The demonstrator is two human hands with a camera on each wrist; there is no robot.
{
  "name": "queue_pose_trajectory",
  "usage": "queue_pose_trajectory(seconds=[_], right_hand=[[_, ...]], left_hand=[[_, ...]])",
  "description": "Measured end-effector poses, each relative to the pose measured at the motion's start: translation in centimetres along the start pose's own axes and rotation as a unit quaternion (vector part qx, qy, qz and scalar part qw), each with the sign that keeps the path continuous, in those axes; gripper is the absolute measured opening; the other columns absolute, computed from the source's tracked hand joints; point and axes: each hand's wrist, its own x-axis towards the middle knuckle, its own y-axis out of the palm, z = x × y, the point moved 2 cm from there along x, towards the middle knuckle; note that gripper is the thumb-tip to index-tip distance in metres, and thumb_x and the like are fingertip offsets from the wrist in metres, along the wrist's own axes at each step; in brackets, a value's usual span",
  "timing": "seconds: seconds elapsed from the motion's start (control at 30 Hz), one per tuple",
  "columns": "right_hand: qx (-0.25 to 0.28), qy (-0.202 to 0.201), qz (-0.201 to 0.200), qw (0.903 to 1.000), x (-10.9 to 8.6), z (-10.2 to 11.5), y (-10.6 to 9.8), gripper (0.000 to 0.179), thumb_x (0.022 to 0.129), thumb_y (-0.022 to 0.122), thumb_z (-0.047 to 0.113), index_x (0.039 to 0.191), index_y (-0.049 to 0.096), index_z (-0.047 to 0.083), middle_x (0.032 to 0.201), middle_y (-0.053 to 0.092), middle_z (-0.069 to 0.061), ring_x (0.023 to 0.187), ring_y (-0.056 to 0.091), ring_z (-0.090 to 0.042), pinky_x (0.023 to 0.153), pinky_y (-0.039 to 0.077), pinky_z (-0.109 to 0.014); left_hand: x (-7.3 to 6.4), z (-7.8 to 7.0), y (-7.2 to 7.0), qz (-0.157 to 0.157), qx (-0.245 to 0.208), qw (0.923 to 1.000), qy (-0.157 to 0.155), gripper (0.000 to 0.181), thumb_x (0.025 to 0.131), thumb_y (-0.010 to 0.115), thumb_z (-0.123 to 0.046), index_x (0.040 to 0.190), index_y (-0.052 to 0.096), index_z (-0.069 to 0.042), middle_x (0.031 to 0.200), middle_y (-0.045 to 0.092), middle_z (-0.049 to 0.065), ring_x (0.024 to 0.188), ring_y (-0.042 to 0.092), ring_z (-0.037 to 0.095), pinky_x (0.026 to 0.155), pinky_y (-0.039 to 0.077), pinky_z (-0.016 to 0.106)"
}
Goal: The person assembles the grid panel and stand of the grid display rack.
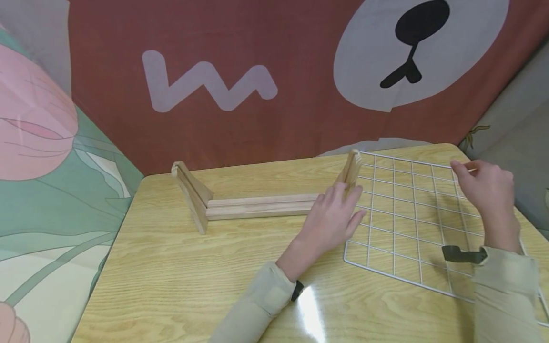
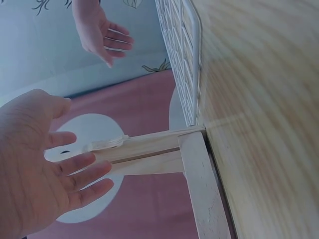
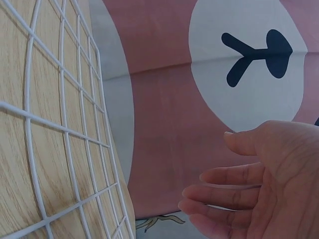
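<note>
The wooden stand is set on the table with its long bars running left to right, and near its right end the left hand is held, fingers spread, with nothing in them. Just right of the stand, the white wire rack is laid flat, though whether they touch cannot be told. Farther right of the stand, the right hand is held above the rack, its fingers loose and gripping nothing, with the rack below them.
</note>
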Motion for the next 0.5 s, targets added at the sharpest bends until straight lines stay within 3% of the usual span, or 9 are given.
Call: queue_pose_trajectory(seconds=[0.2,0.5], right_hand=[[0.005,-0.021,0.004,0.9998,-0.1,-0.1,-0.2,0.078,0.110,0.030,0.053,0.129,0.049,-0.021,0.121,0.053,-0.044,0.123,0.035,-0.064,0.099,0.031,-0.073],[-0.008,-0.007,-0.008,0.9999,0.0,-0.1,0.1,0.076,0.110,0.032,0.051,0.128,0.050,-0.021,0.121,0.053,-0.043,0.122,0.038,-0.063,0.096,0.037,-0.071]], left_hand=[[0.0,-0.3,0.1,-0.017,0.009,0.9996,0.019,0.047,0.105,0.058,-0.041,0.139,0.059,-0.009,0.120,0.060,0.010,0.090,0.064,0.017,0.066,0.054,0.026],[-0.2,-1.2,0.6,0.011,0.009,0.9995,0.029,0.044,0.106,0.056,-0.041,0.140,0.060,-0.013,0.123,0.060,0.008,0.095,0.064,0.015,0.075,0.054,0.023]])
